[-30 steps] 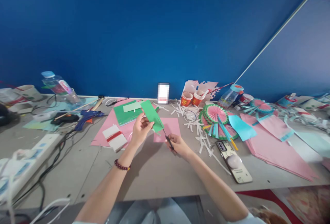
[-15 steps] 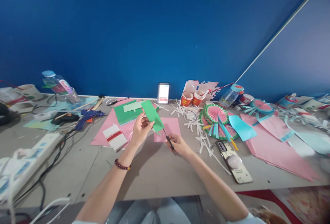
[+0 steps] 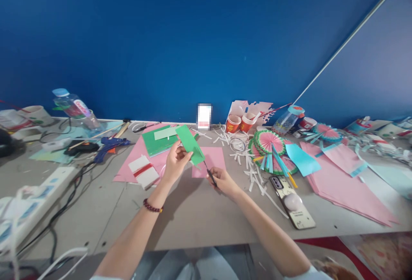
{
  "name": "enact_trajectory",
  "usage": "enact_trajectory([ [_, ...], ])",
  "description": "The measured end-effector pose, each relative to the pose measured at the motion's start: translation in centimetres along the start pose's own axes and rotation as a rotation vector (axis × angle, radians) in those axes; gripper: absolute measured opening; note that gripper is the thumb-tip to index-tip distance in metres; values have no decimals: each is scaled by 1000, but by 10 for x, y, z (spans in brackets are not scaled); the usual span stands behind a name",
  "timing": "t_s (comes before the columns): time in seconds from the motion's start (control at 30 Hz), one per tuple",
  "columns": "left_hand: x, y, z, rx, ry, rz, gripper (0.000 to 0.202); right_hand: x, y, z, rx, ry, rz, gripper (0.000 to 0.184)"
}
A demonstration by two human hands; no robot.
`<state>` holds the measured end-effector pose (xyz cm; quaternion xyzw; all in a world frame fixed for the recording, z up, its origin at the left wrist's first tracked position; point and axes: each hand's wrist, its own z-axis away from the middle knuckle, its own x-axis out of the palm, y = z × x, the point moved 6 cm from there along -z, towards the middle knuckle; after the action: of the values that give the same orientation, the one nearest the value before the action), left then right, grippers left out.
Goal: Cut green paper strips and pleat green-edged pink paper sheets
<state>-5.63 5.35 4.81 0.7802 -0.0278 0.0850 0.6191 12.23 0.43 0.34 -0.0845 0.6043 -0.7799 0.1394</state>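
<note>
My left hand (image 3: 177,161) pinches a green paper strip (image 3: 190,144) by its lower left edge, holding it tilted above the table. Black-handled scissors (image 3: 211,176) are in my right hand (image 3: 222,180), their blades meeting the strip's lower right end. Below lies a pink paper square (image 3: 215,162), partly covered by the strip and my hands. Left of the strip, green sheets (image 3: 154,145) with a pale green strip (image 3: 165,132) on top rest on a larger pink sheet (image 3: 128,167). A white pad with a red band (image 3: 143,171) lies near my left wrist.
White paper scraps (image 3: 254,177), a pleated pink-and-green paper fan (image 3: 269,144) and a phone (image 3: 294,207) lie to the right, near pink sheets (image 3: 341,190). Red paper cups (image 3: 233,123) stand behind. A blue glue gun (image 3: 109,144), a bottle (image 3: 71,104) and a power strip (image 3: 35,207) are left.
Almost nothing differs. Both hands, the green strip and the scissors keep practically the same place.
</note>
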Motion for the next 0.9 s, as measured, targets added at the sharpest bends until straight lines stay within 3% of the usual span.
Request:
enact_trajectory([
  [0.9,0,-1,0,-15,4,33,61,-2,-1,1,12,37,36,37],
])
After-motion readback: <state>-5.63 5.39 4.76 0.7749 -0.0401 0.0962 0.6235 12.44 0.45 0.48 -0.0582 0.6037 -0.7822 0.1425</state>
